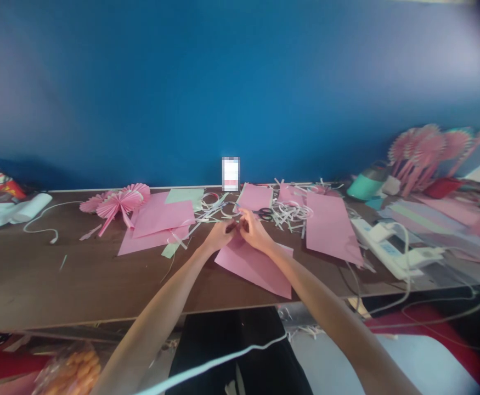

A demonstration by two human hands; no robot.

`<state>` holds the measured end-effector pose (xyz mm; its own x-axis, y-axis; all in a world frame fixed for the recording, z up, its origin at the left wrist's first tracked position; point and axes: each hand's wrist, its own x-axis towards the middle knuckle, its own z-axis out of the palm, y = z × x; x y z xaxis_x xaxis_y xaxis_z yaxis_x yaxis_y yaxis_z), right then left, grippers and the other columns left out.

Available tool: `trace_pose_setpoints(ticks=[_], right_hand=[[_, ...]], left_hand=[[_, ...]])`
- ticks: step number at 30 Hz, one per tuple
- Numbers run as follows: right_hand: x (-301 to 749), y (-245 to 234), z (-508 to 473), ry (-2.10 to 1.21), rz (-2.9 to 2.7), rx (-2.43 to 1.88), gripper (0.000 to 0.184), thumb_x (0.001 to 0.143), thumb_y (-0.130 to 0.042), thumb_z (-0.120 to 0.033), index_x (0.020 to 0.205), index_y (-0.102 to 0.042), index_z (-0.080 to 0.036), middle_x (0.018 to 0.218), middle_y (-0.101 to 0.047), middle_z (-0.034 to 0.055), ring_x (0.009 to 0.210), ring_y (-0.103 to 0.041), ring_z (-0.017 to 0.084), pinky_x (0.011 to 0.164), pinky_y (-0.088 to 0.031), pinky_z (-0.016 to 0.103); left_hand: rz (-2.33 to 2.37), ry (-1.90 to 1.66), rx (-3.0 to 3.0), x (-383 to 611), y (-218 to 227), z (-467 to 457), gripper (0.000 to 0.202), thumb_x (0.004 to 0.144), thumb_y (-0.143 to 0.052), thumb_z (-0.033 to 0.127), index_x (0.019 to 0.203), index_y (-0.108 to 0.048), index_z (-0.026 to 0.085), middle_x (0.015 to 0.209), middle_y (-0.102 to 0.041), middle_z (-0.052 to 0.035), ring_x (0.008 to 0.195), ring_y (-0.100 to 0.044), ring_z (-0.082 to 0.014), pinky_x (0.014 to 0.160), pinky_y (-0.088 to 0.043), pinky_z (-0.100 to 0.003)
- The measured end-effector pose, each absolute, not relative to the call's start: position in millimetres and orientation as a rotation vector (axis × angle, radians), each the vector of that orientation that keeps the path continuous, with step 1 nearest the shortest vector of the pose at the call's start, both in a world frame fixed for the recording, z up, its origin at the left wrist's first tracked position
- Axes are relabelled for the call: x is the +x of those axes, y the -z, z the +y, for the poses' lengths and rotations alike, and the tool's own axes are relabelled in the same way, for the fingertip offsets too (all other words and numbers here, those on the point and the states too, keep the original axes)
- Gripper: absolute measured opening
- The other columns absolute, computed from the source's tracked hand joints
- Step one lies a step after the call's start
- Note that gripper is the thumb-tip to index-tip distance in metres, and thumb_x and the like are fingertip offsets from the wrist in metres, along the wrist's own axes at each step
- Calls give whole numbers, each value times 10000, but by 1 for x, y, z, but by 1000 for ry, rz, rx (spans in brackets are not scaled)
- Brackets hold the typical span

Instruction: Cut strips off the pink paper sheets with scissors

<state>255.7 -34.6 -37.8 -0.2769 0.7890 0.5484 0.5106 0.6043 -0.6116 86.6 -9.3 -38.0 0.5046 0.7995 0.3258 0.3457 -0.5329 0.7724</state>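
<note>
A sheet of pink paper [260, 266] lies slanted on the brown table in front of me. At its far corner my left hand [220, 235] and my right hand [254, 230] come close together, both with fingers curled in a pinch. The paper's edge runs up between them, and the fingers hide the exact spot they grip. Dark-handled scissors [264, 213] rest just beyond my right hand. Thin white paper strips [292, 214] are heaped to the right of the scissors.
Pink sheets [165, 218] and folded pink paper fans [121, 204] lie to the left. Another pink sheet [331, 226] is on the right, near a white power strip [382, 249] with cables. More fans [427, 148] stand behind a teal container [365, 185]. A blue wall [182, 93] rises behind the table.
</note>
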Motion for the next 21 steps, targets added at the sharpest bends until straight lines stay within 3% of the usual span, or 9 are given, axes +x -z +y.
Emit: trace_pose_setpoints(ticks=[13, 21], right_hand=[[260, 40, -33, -446, -1878, -968, 605, 780, -462, -88, 1323, -212, -181, 831, -517, 8, 706, -527, 149, 689, -468, 307], [256, 40, -34, -427, -1905, -994, 573, 805, -458, -117, 1330, -234, -164, 839, -522, 33, 680, -524, 157, 658, -464, 311]], left_hand=[[935, -902, 2068, 86, 40, -7, 176, 799, -486, 216, 862, -632, 141, 789, -652, -36, 732, -590, -150, 695, -452, -243], [935, -919, 2075, 87, 43, -7, 164, 805, -486, 230, 827, -620, 138, 710, -612, -23, 672, -564, -142, 661, -446, -249]])
